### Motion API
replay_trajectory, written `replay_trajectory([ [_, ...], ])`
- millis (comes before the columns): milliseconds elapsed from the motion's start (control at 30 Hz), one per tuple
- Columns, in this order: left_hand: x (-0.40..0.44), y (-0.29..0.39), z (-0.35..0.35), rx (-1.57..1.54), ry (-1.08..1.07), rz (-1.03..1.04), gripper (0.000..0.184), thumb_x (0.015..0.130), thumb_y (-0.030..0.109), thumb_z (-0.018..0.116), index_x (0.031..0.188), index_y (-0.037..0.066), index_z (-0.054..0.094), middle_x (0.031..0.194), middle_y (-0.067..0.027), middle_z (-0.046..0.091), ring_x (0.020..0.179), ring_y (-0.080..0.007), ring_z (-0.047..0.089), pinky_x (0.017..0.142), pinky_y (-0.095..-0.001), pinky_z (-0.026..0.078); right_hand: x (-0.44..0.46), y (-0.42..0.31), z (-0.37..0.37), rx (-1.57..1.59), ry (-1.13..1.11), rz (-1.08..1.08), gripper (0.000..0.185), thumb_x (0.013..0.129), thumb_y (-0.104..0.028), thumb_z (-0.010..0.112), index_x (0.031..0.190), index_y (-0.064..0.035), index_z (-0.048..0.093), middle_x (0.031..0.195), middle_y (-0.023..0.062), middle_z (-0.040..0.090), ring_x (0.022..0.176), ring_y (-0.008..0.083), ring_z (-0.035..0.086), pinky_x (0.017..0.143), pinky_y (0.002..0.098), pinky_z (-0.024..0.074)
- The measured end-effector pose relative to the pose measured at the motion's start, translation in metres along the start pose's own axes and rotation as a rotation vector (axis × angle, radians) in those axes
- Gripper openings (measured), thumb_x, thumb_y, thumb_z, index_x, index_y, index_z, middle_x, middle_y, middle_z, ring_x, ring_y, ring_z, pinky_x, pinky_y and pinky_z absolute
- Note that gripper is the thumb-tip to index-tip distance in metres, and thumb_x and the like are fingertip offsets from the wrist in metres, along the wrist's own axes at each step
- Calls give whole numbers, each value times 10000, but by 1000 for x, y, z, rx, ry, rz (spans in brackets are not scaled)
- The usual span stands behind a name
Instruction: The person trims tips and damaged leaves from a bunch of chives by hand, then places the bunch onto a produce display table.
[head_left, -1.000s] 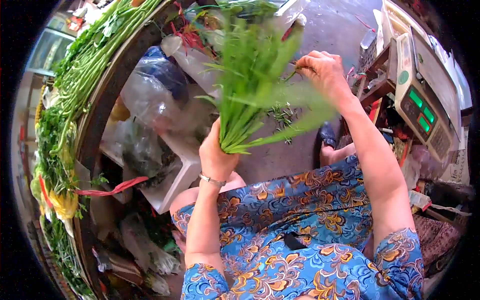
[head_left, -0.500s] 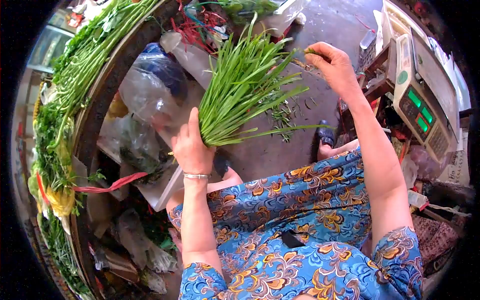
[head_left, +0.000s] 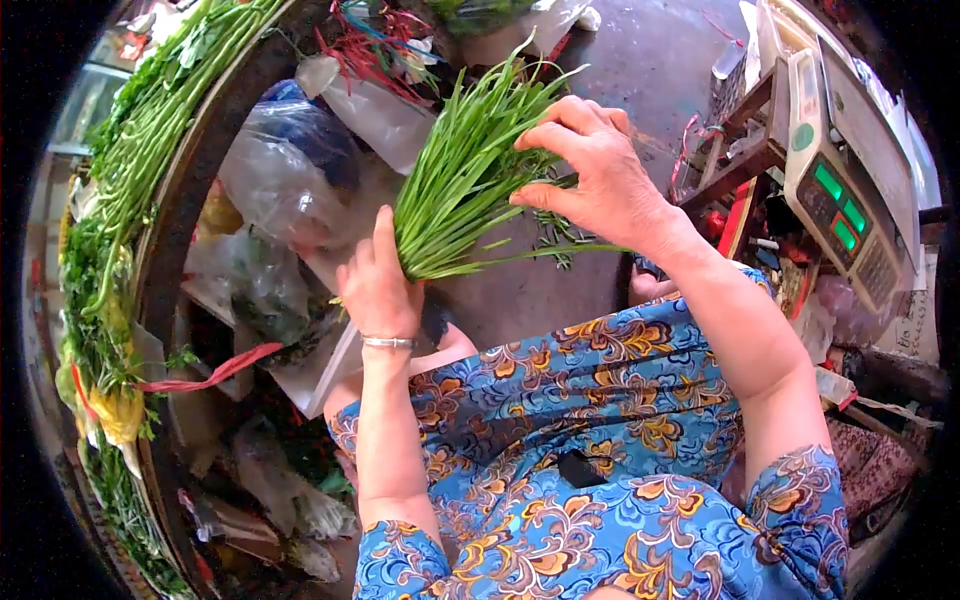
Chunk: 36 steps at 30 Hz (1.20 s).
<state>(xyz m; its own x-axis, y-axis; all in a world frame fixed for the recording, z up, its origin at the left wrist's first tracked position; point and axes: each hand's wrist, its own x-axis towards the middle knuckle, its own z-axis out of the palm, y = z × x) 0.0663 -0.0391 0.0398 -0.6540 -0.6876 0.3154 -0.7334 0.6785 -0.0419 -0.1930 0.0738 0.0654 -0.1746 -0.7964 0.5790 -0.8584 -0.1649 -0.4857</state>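
My left hand (head_left: 380, 278) is wrapped round the lower end of a bunch of garlic chives (head_left: 470, 165), whose long green leaves fan up and to the right. A metal bracelet (head_left: 388, 342) circles that wrist. At the right side of the leaves is my right hand (head_left: 597, 165), thumb and fingers spread apart, with no piece visible between them. Cut or torn green bits (head_left: 560, 238) lie on the floor below, partly covered by the bunch and my right hand. One long leaf sticks out to the right under my right wrist.
Leafy greens with long stems (head_left: 165, 170) line a curved shelf edge (head_left: 190, 160) at the left. Plastic bags (head_left: 275, 165) and a red ribbon (head_left: 215, 372) are beside my left arm. A digital scale (head_left: 845, 190) with green digits stands at the right.
My right hand has moved left and down from beyond the leaf tips to the bunch. Its pinch on a small green piece has opened, and that piece no longer shows.
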Motion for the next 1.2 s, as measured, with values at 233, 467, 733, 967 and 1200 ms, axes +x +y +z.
replay_trajectory([
  [233, 0, 2, 0, -7, -31, 2, 823, 649, 80, 725, 1415, 143, 429, 965, -107, 633, 866, -324, 617, 769, -420, 476, -3, -5, 10, 88, -73, -14, 299, 765, -273, 745, 997, -109, 653, 981, 66, 583, 1036, 257, 542, 924, 398, 338],
  [467, -3, -1, 1, 12, -80, -1, 850, 632, 78, 743, 1418, 158, 430, 933, -91, 612, 844, -301, 613, 753, -415, 459, -1, -6, 8, 152, -91, -99, 139, 798, -168, 688, 913, -103, 646, 903, 63, 589, 924, 265, 571, 877, 396, 360],
  [733, -2, -8, 0, -15, -28, -53, 852, 628, 71, 761, 1410, 147, 433, 1033, -129, 654, 919, -340, 629, 800, -431, 474, -2, 0, -1, -11, -78, -126, 78, 786, -146, 666, 821, -92, 623, 824, 64, 552, 872, 259, 565, 840, 403, 369],
  [967, -5, -16, 2, 17, -52, -122, 839, 645, 96, 773, 1407, 150, 427, 1058, -125, 651, 949, -346, 624, 810, -439, 467, -1, 18, -13, 11, 11, 50, 118, 862, -210, 642, 843, -97, 667, 838, 56, 639, 859, 272, 615, 834, 377, 413],
  [1200, -5, -17, 5, 18, -53, -126, 847, 649, 100, 771, 1416, 161, 416, 1065, -126, 649, 954, -340, 624, 809, -450, 466, -1, 34, -16, -170, 170, 168, 170, 927, -203, 578, 1013, -111, 693, 1006, 68, 668, 1011, 265, 614, 912, 396, 382],
])
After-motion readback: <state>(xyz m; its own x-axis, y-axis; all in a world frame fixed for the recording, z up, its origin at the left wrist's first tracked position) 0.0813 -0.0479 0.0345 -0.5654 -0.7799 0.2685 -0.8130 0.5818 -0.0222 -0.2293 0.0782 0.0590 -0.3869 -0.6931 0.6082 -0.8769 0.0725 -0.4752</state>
